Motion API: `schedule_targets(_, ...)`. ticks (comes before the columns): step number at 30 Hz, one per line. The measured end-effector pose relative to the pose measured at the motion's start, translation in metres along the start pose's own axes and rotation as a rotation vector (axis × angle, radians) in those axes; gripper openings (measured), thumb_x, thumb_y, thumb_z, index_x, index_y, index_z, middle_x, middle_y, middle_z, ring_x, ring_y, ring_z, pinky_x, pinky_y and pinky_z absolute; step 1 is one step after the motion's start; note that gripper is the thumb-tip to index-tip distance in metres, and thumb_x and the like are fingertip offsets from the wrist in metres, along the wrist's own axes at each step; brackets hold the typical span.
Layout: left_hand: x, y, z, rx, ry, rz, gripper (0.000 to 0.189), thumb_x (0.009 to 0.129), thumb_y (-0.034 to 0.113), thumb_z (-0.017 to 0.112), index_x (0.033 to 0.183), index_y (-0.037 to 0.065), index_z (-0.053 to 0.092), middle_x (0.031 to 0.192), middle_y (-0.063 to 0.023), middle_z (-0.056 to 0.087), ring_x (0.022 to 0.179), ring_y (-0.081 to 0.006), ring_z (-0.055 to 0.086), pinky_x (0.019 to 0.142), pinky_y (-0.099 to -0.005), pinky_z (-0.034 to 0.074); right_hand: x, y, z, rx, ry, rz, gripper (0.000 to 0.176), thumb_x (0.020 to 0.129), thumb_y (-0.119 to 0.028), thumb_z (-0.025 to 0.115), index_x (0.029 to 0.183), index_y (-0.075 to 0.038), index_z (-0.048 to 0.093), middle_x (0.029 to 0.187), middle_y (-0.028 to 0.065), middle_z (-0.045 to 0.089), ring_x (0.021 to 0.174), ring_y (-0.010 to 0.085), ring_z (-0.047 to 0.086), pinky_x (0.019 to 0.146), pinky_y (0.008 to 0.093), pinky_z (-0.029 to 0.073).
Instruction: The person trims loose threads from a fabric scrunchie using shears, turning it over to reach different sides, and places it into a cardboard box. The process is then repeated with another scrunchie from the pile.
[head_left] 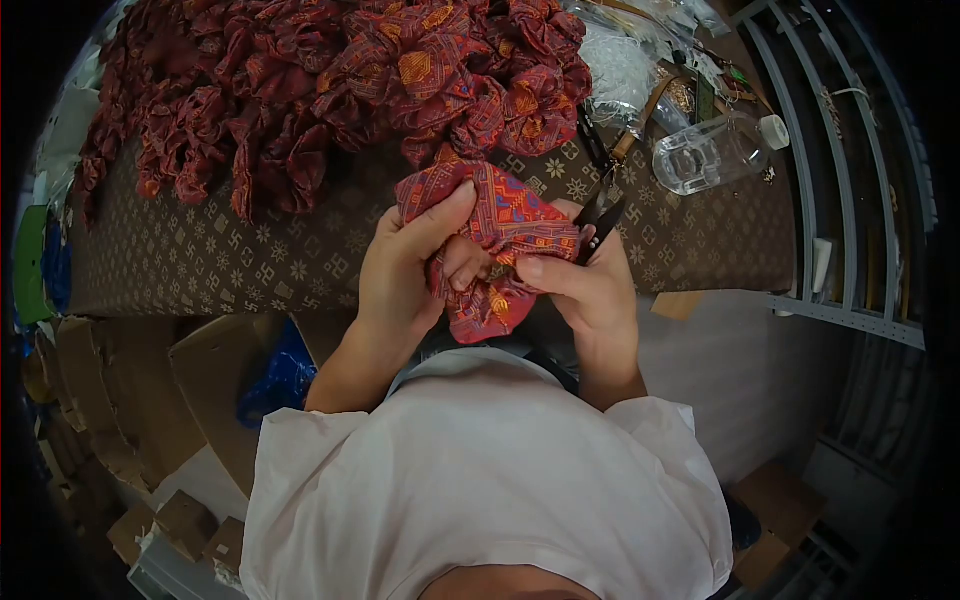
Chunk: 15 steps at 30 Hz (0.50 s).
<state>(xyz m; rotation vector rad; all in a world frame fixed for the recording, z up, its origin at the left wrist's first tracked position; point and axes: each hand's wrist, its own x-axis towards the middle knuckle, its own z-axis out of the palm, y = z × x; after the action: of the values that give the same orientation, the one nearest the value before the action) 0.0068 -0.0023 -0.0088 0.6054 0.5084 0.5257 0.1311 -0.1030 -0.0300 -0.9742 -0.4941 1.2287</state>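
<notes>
Head view, looking down past a white shirt (490, 470): 2 bare hands hold up a red cloth ring (510, 212) with a woven-look pattern in orange and blue. It is in front of the chest, near the front edge of a table (330, 265) dressed in brown patterned cloth.

The left hand (400, 255) grips the ring's left side, its thumb flat on top and its fingers closed behind; some fingertips show through the central opening. The right hand (600, 290) has its fingers clamped on the lower right side, thumb pressed over the fabric. Dark snips (603, 218) are also lodged in that hand, blades pointing away; whether they are locked tight cannot be told.

The cloth ring looks light, soft and gathered, likely to squash and twist rather than break, and probably not slippery. A pinch through the puffed band, thumb above and fingers inside the opening, should suit it, with 1 hand on each side. The snips' points sit close to the fabric and could snag it.

Beyond the hands, a large pile of similar red cloth (300, 90) crowds the far left and centre, its lower edge just beside the ring. To the right, a clear bottle (700, 158) lies tilted on its side, near a strap (655, 100) and clear plastic bags (612, 75). A metal rack (850, 150) stands at the far right.
</notes>
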Motion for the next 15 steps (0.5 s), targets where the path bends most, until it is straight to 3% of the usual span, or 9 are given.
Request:
schedule_targets(1, 0.0, 0.002, -0.001, -0.105, -0.03, -0.139, 0.024, 0.087, 0.016, 0.043, 0.068, 0.007, 0.052, 0.043, 0.002, 0.038, 0.039, -0.0079, 0.036, 0.046, -0.0236, 0.034, 0.0, -0.001, 0.0, -0.002, -0.001, 0.001, 0.034, 0.064, -0.002, 0.069, 0.093, 0.005, 0.053, 0.083, 0.0075, 0.06, 0.072, 0.0109, 0.056, 0.064, 0.0228, 0.044)
schedule_targets(2, 0.0, 0.002, -0.003, -0.109, -0.029, -0.137, 0.024, 0.087, 0.016, 0.043, 0.068, 0.007, 0.052, 0.043, 0.002, 0.038, 0.039, -0.0079, 0.036, 0.046, -0.0236, 0.034, 0.0, -0.002, 0.0, 0.13, -0.04, 0.038, 0.033, 0.063, 0.0, 0.066, 0.092, 0.006, 0.052, 0.083, 0.0098, 0.06, 0.072, 0.0128, 0.057, 0.064, 0.0238, 0.044)
schedule_targets(4, 0.003, 0.001, -0.008, -0.301, -0.237, -0.287, 0.028, 0.088, 0.019, 0.037, 0.064, 0.009, 0.048, 0.04, 0.002, 0.033, 0.036, -0.0098, 0.034, 0.048, -0.026, 0.035, 0.001, -0.002, -0.001, 0.26, -0.084, 0.077, 0.032, 0.062, 0.003, 0.063, 0.092, 0.007, 0.052, 0.084, 0.012, 0.06, 0.073, 0.0146, 0.057, 0.064, 0.0248, 0.044)
schedule_targets(7, 0.006, -0.003, -0.021, -0.543, -0.36, -0.329, 0.031, 0.089, 0.02, 0.034, 0.062, 0.011, 0.044, 0.039, 0.0025, 0.033, 0.035, -0.0104, 0.034, 0.049, -0.0258, 0.035, 0.002, 0.004, -0.005, 0.392, -0.126, 0.042, 0.031, 0.061, 0.002, 0.059, 0.091, 0.008, 0.051, 0.084, 0.0148, 0.06, 0.074, 0.0176, 0.058, 0.066, 0.0271, 0.044)
schedule_targets(10, 0.007, -0.004, -0.023, -0.64, -0.356, -0.388, 0.031, 0.089, 0.019, 0.034, 0.06, 0.011, 0.042, 0.039, 0.0033, 0.03, 0.035, -0.0096, 0.033, 0.049, -0.0259, 0.035, 0.003, 0.007, -0.009, 0.405, -0.144, 0.052, 0.032, 0.061, 0.003, 0.058, 0.092, 0.009, 0.051, 0.086, 0.0145, 0.06, 0.074, 0.0173, 0.058, 0.066, 0.0273, 0.044)
schedule_targets(13, 0.004, 0.001, -0.015, -0.395, -0.245, -0.361, 0.029, 0.088, 0.018, 0.038, 0.06, 0.011, 0.043, 0.041, 0.0031, 0.033, 0.036, -0.0083, 0.033, 0.046, -0.0252, 0.034, 0.001, 0.005, -0.011, 0.308, -0.12, -0.001, 0.03, 0.064, -0.003, 0.063, 0.091, 0.007, 0.053, 0.085, 0.0139, 0.06, 0.073, 0.0161, 0.057, 0.066, 0.0261, 0.044)
schedule_targets(14, 0.004, -0.001, -0.015, -0.396, -0.243, -0.356, 0.029, 0.088, 0.018, 0.038, 0.06, 0.011, 0.043, 0.041, 0.0031, 0.033, 0.036, -0.0083, 0.033, 0.046, -0.0252, 0.034, -0.001, 0.004, -0.013, 0.043, -0.069, -0.098, 0.029, 0.065, -0.006, 0.065, 0.09, 0.006, 0.054, 0.084, 0.0123, 0.059, 0.071, 0.0148, 0.056, 0.065, 0.024, 0.043)
schedule_targets(15, 0.005, -0.002, -0.015, -0.168, -0.22, -0.222, 0.024, 0.088, 0.018, 0.038, 0.068, 0.008, 0.047, 0.041, 0.0038, 0.034, 0.035, -0.0076, 0.034, 0.044, -0.0244, 0.034, -0.001, 0.003, -0.014, -0.223, -0.019, -0.195, 0.029, 0.066, -0.01, 0.068, 0.089, 0.004, 0.056, 0.084, 0.0106, 0.059, 0.07, 0.0134, 0.055, 0.064, 0.0219, 0.042)
